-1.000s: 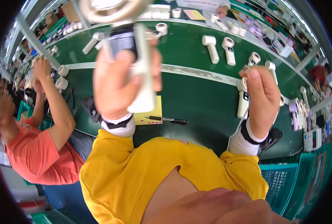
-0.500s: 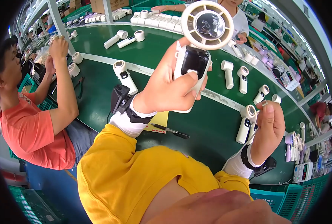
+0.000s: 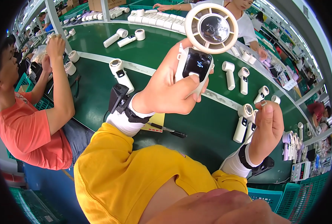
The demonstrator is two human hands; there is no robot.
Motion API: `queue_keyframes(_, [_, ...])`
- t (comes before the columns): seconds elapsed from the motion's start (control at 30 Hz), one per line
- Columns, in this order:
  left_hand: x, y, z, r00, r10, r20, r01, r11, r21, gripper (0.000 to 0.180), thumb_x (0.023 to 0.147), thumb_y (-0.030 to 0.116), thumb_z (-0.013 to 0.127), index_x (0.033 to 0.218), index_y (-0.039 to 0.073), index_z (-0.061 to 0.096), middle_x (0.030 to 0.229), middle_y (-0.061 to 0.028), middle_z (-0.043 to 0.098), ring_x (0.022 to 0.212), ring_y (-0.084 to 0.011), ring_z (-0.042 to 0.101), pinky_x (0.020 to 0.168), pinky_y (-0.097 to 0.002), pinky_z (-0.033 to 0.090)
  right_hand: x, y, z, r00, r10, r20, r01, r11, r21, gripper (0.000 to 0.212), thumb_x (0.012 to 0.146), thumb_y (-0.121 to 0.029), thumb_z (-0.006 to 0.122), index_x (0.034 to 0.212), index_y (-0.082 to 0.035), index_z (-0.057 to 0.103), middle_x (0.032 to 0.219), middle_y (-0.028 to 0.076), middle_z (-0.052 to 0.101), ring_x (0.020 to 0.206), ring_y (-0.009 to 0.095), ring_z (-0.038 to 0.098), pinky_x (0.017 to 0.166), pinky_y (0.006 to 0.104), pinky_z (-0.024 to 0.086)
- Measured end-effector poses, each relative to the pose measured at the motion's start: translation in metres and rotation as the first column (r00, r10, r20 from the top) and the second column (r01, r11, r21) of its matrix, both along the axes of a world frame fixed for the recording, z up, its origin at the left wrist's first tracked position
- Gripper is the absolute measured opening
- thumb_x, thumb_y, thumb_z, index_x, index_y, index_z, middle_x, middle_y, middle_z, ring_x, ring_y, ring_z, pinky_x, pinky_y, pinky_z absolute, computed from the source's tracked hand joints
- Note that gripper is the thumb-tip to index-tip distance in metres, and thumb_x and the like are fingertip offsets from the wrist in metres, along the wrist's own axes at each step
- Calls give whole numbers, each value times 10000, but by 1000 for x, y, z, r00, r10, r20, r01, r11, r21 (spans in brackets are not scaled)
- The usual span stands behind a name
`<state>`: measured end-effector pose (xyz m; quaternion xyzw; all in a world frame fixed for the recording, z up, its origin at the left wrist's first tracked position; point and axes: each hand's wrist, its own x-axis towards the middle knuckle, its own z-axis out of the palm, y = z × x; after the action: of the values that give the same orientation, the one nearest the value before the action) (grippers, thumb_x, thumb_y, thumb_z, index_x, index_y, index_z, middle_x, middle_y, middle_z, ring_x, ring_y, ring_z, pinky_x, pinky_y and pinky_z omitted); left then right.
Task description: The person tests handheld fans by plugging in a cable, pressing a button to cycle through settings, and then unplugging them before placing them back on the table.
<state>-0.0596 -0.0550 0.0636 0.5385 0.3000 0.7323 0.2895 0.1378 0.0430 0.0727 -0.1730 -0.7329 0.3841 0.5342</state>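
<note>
My left hand (image 3: 173, 84) is wrapped round the handle of a white handheld fan (image 3: 211, 29), held up above the bench with its round grille on top. The thumb presses the button below a black display, which is lit. To the right, my right hand (image 3: 267, 121) is raised with thumb and forefinger pinched on a small square piece (image 3: 263, 103), too small to name. White handheld fans (image 3: 240, 127) stand or lean on the bench beside that hand. Another white fan (image 3: 121, 75) lies left of my left wrist.
The green bench (image 3: 196, 134) carries a yellow paper (image 3: 159, 120) and a black pen (image 3: 168, 129). More white fans (image 3: 229, 74) lie beyond a pale strip. At left a co-worker in an orange shirt (image 3: 35, 130) sits close; another stands across the bench. Green baskets (image 3: 304, 194) are at lower right.
The fan's dark display has lit up under my left thumb. The fan has shifted slightly right. The far co-worker's hand has moved right; my right hand keeps its pinch.
</note>
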Motion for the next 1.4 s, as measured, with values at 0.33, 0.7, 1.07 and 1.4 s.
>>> queue_keyframes(0.33, [-2,2,0,998,-56,10,56,998,-36,605,698,-55,348,1269,42,173,892,-74,494,637,-106,499,501,-249,441,-3,-5,3,999,-25,-25,23,998,-50,188,857,-173,497,807,0,551,719,-11,511,576,26,348,526,160,257])
queue_keyframes(0.7, [-1,3,-4,998,-58,-32,55,996,-68,617,704,-45,368,1276,62,163,892,-68,496,631,-100,490,497,-241,432,-4,-5,2,999,-28,-18,28,999,-21,182,857,-163,494,806,2,551,743,4,527,593,33,358,544,167,272])
queue_keyframes(1.07, [1,3,-4,995,-104,2,104,989,-101,627,707,-44,376,1280,67,148,877,-64,489,626,-98,485,488,-243,428,-9,-6,1,999,-34,18,34,999,8,194,865,-179,478,828,0,544,739,14,514,595,32,360,530,164,257])
queue_keyframes(1.4, [15,9,-14,982,-190,22,190,958,-216,623,712,-47,385,1280,71,161,821,-64,496,622,-92,485,482,-244,425,-21,1,-1,987,-71,144,75,997,-24,228,876,-203,458,851,6,546,637,-48,410,542,14,290,481,167,196])
